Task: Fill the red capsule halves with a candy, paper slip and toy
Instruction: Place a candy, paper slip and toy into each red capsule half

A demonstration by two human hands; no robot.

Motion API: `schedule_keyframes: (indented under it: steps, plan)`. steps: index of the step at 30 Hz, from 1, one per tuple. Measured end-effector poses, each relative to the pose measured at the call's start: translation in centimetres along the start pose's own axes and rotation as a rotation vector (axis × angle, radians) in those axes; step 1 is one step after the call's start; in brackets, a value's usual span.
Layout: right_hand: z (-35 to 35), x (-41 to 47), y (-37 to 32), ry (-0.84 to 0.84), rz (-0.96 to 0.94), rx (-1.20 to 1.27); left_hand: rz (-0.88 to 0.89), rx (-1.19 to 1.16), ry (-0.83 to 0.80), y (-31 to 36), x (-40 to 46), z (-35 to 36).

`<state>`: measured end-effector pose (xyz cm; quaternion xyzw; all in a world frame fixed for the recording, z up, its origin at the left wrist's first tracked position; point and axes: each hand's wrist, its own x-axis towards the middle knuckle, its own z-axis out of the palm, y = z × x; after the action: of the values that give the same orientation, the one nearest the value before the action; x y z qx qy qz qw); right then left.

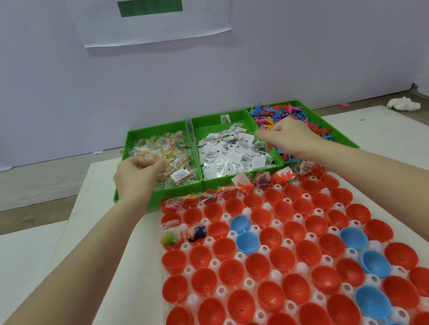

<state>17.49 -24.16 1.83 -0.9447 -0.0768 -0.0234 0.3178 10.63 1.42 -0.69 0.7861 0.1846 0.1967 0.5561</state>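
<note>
- Red capsule halves (232, 276) sit open-side-up in a white holder tray (275, 276) filling the lower centre; the far row already holds contents.
- Left hand (135, 173) reaches forward, fingers curled into the candy bin (158, 132) — whether it grips a candy, I cannot tell.
- Right hand (287, 133), fingers curled downward, hovers between the paper-slip bin (208, 124) and toy bin (340, 137); its hold is unclear.
</note>
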Motion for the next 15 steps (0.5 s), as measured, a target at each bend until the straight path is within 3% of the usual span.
schedule_keyframes:
  steps: [3, 7, 12, 15]
  plan:
    - [0.7, -0.4, -0.8, -0.116, -0.061, -0.283, 0.021, -0.023, -0.007, 0.2, -0.3, 0.1]
    - [1.2, -0.4, -1.2, -0.106, 0.016, -0.356, 0.027, -0.055, -0.027, 0.4, -0.6, -0.1]
    - [0.8, -0.2, -0.6, 0.011, -0.043, -0.170, 0.033, -0.101, -0.059, 1.4, -1.4, -0.4]
    - [0.4, -0.7, -1.6, 0.115, -0.065, 0.153, -0.044, -0.240, -0.104, 2.7, -2.5, -0.2]
